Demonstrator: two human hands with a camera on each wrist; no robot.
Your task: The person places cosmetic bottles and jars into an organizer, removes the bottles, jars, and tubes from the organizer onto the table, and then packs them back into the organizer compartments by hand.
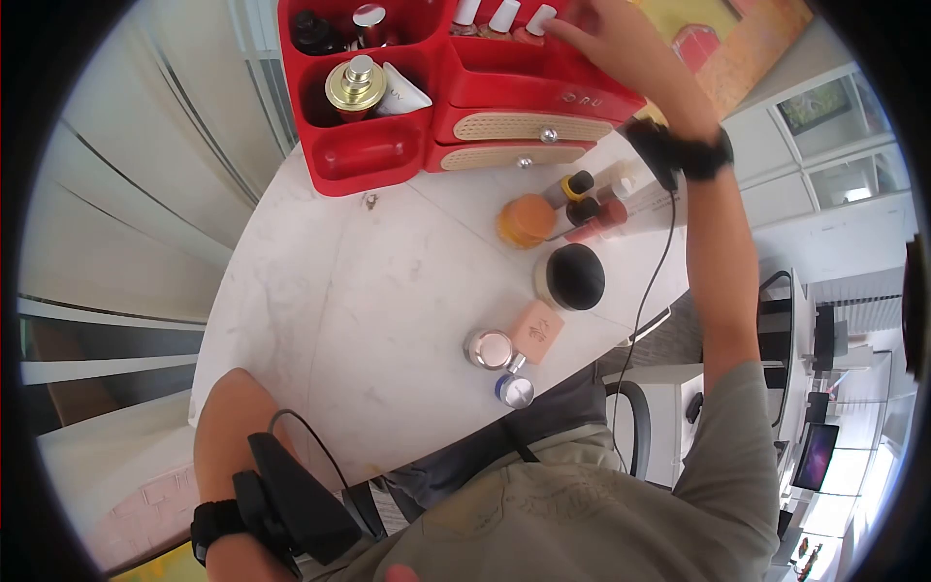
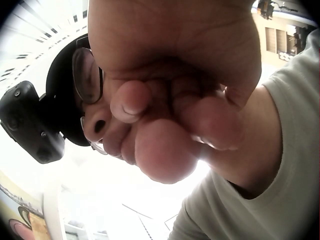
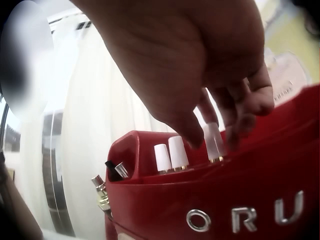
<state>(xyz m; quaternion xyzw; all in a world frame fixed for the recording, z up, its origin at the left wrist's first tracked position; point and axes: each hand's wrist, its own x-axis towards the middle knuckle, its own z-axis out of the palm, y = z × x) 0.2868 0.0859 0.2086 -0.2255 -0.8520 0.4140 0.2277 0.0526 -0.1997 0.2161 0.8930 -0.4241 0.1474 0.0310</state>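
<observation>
My right hand (image 1: 616,44) reaches over the top tray of a red cosmetics organizer (image 1: 504,87). Its thumb lies close beside the white cap of a nail polish bottle (image 3: 214,145). In the right wrist view the fingers point down on the cap's other side, slightly bent and spread. Two more white-capped nail polish bottles (image 3: 170,154) stand to the left in the same tray, their lower parts hidden by its front wall. My left hand (image 2: 175,65), its fingers loosely curled around nothing, is raised close to my body. Only a fingertip of it shows in the head view.
The organizer's left compartments hold a gold-topped bottle (image 1: 356,85), a white tube (image 1: 402,94) and dark bottles. On the marble-patterned table (image 1: 291,291) stand an orange-lidded jar (image 1: 529,219), a black-lidded jar (image 1: 574,277), a pink box (image 1: 536,331) and several small containers. A cable (image 1: 648,291) trails from my right wrist.
</observation>
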